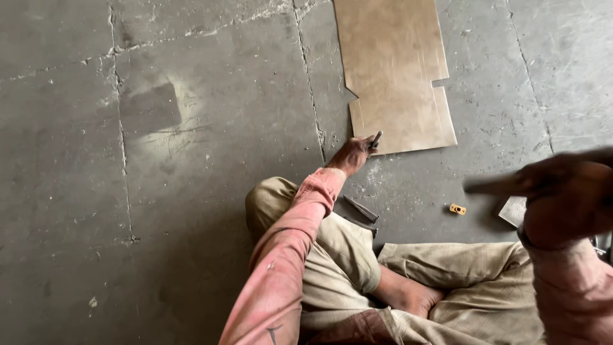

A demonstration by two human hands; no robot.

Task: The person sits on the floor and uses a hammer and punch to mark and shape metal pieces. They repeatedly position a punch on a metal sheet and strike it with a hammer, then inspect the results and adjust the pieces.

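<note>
While seated cross-legged on the cracked grey concrete floor (191,128), reached the left hand (353,153) forward in a faded pink sleeve (290,236) to the near edge of the flat, tan, notched metal sheet (393,70). Fingers of that hand curled tight around a short, dark, rod-like metal tool (375,140), its tip set at or just above the sheet's lower left corner; whether touching could not be told.

Raised the right hand (565,201) close to the camera at the right edge, blurred by motion. Fist seemingly closed around a dark handle (498,186) pointing left, though with the blur the exact grip could not be told with certainty, nor the kind of thing held.

Lay on the floor, well apart from the sheet and between the two hands: a small yellow block-shaped piece (457,209). Just beside the raised right hand, partly hidden by it: a small grey metal offcut (512,211). Against the left knee of the khaki trousers (332,255): a dark, flat, angled piece (359,211). Tucked under the folded legs: a bare foot (408,297).
</note>
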